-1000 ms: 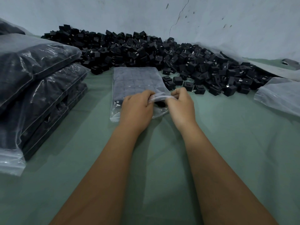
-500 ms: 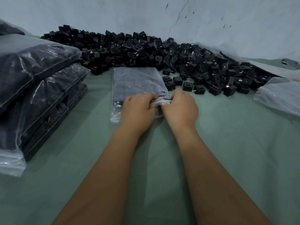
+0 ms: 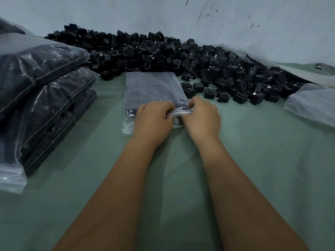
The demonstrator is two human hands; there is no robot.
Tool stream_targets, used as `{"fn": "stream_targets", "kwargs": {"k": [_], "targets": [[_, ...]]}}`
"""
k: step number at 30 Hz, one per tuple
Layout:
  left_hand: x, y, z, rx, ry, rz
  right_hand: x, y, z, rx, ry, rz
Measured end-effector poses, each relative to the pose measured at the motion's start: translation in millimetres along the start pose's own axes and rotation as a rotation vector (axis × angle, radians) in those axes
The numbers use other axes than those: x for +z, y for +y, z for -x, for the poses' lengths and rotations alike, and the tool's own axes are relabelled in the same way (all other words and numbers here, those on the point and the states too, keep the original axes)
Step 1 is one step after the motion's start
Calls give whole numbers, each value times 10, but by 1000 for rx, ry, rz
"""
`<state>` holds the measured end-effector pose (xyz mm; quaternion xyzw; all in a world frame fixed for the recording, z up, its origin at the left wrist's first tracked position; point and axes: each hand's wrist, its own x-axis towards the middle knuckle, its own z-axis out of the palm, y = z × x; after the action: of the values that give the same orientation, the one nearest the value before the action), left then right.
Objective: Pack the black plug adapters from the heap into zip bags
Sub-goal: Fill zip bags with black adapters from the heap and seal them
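Now sealing: bag [image 3: 154, 89] lies mid-bench, long axis running from near mouth toward heap [image 3: 163, 53]. Left hand [image 3: 153, 120] and right hand [image 3: 202, 116] both pinch mouth strip, side by side; remaining seal likely runs sideways.

A green cloth-covered counter [image 3: 272, 160] spreads under and around the hands. Beyond the hands stands a pale wall [image 3: 145, 13], stained and scuffed, with a thin crack [image 3: 199, 15] running down from its top edge, up and to the right of the right hand. Far right of the right hand, at the foot of the wall, lies a small grey object [image 3: 324, 66] too blurred to identify.
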<state>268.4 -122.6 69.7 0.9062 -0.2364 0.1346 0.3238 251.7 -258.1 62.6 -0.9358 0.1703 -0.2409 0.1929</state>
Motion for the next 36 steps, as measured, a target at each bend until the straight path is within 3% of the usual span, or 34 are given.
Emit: {"fn": "stream_targets", "kwargs": {"k": [6,11,15,21,23,25,27,31,36], "targets": [[13,-13,-4,8,-5,-37,36,4,-10,16,11,-7],[22,-23,0,28,-1,-62,15,-25,15,-161,87,-199],[29,-21,9,43,0,-82,39,-39,18,-284,5,-156],[34,-27,9,59,-10,-107,55,-43,12,-217,-87,-219],[37,-28,10,64,-7,-109,16,-34,11,-177,-206,-369],[39,-29,18,59,-9,-108,-64,-31,5,-55,-278,-769],[36,-31,14,46,-7,-96,-107,27,-47,74,-173,-1008],[39,-23,18,42,-10,-97,-35,182,-271,207,-8,-785],[48,-44,10,48,-1,-103,102,174,-548,32,-220,-448]]}}
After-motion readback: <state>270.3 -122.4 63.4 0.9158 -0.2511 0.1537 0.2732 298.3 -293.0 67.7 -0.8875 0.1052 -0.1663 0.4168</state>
